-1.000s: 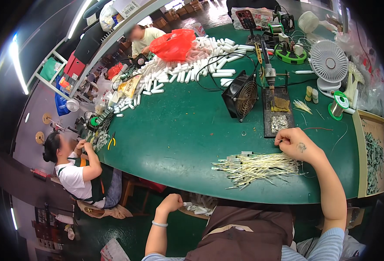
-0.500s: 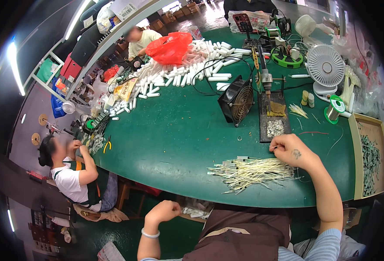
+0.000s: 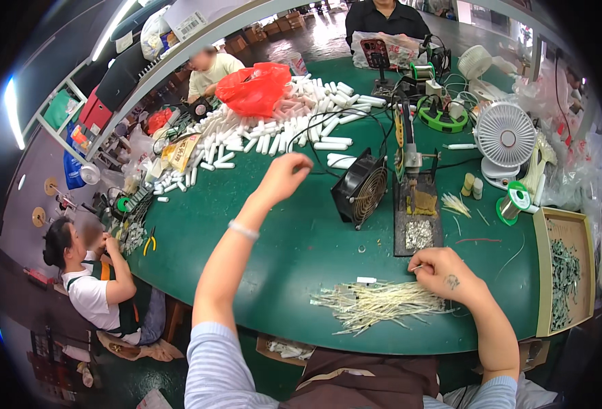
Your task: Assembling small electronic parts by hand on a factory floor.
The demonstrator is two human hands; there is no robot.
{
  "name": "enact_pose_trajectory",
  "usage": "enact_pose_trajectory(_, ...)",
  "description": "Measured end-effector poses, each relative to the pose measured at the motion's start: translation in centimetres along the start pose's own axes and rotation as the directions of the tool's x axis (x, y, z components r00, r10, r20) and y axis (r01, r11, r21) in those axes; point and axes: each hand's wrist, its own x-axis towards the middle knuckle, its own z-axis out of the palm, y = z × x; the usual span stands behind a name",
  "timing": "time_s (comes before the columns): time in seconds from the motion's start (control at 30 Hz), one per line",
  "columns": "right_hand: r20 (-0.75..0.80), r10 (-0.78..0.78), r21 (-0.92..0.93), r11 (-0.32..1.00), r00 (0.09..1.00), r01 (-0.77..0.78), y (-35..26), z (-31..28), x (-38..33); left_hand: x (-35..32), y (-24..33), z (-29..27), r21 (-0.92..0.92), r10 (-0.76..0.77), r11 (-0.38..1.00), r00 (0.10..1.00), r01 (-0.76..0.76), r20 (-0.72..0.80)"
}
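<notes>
Printing marks a yellow packet (image 3: 180, 152) beside white cylinders (image 3: 331, 140); near them hangs the curled left hand (image 3: 283, 180), its hold unclear. The right hand (image 3: 442, 273) pinches a thin pale lead (image 3: 419, 266) beside heaped slender cream wires (image 3: 376, 307), lying mostly crosswise on the green tabletop (image 3: 181, 238).
</notes>
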Motion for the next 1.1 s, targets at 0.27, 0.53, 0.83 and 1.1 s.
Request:
enact_pose_trajectory(0.27, -0.051, 0.000, 0.032, 0.999, 0.999, 0.001, 1.1, -0.3, 0.5, 13.2, -4.3, 7.0, 0.228, -0.011, 0.969, 0.908, -0.093, 0.419)
enact_pose_trajectory(0.53, -0.051, -0.018, 0.040, 0.999, 0.999, 0.020, 1.3, -0.7, 0.8, 16.0, -5.3, 6.8, 0.086, -0.132, 0.991, 0.759, 0.100, 0.638)
enact_pose_trajectory(0.83, -0.034, -0.017, 0.044, 0.999, 0.999, 0.019, 1.3, -0.3, 1.0, 14.2, -6.1, 6.9, 0.000, -0.109, 0.991, 0.827, 0.130, 0.552)
enact_pose_trajectory(1.1, -0.033, 0.011, 0.032, 0.999, 0.999, -0.010, 1.6, -0.1, 1.0, 13.6, -5.4, 7.1, 0.285, -0.057, 0.952, 0.852, -0.110, 0.520)
